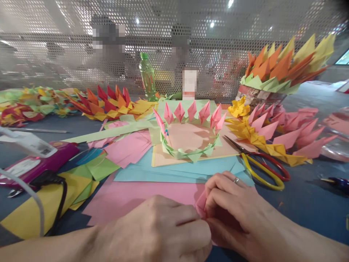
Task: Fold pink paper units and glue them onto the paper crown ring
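My left hand (pixel 170 227) is closed, its fingertips curled out of sight against a small pink folded paper (pixel 201 204). Thumb and fingers of my right hand (pixel 236 209), which wears a ring, pinch that same piece from the other side. Much of the piece is hidden by the hands. Under and beyond them lie large pink sheets (pixel 141 194) and a stack of light blue sheets (pixel 152 169). Past these, a ring of green folded paper (pixel 195 154) stands on a peach sheet (pixel 185 134), with several pink pointed pieces upright along its far side.
Scissors (pixel 264 169) with red and yellow handles lie right of the sheets. Pink and yellow folded pieces (pixel 275 149) sit beyond them, before a tall orange-yellow paper lotus (pixel 278 69). At left are a purple power strip (pixel 62 151) and cables. A green bottle (pixel 147 78) stands behind.
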A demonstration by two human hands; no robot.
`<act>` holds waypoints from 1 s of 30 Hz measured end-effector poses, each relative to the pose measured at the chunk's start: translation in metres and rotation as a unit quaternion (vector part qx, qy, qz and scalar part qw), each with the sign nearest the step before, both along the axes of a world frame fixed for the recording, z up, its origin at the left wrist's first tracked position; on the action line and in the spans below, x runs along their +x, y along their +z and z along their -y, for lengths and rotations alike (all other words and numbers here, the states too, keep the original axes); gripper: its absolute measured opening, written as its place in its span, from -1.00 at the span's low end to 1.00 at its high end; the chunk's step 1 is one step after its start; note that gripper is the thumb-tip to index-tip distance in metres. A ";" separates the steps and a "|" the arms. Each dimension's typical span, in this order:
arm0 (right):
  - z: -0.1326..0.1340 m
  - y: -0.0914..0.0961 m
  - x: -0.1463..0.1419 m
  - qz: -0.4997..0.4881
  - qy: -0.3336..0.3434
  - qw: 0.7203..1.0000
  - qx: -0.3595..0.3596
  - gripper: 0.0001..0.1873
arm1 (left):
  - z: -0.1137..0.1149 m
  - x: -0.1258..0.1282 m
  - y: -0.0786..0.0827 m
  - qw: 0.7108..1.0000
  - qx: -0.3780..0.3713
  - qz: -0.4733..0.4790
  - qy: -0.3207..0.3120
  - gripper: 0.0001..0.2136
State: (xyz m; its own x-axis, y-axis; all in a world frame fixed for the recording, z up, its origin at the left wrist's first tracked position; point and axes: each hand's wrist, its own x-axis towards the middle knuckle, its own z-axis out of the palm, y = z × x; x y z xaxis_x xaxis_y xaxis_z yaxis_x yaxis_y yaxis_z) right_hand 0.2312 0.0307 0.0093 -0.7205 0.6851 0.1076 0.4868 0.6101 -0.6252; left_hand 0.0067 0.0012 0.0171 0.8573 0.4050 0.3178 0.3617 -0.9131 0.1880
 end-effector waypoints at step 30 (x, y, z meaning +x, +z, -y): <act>-0.005 -0.008 0.003 -0.023 -0.015 0.999 0.029 -0.90 | -0.017 -0.006 0.008 0.992 -0.057 0.015 -0.113 -0.83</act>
State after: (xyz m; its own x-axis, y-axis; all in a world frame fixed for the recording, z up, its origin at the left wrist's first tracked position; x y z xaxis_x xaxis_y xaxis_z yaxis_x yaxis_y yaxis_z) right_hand 0.2337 0.0355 0.0010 -0.6932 0.6978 0.1801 0.4769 0.6315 -0.6113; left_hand 0.0012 0.0186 0.0246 0.9207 0.2390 0.3085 0.1437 -0.9426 0.3015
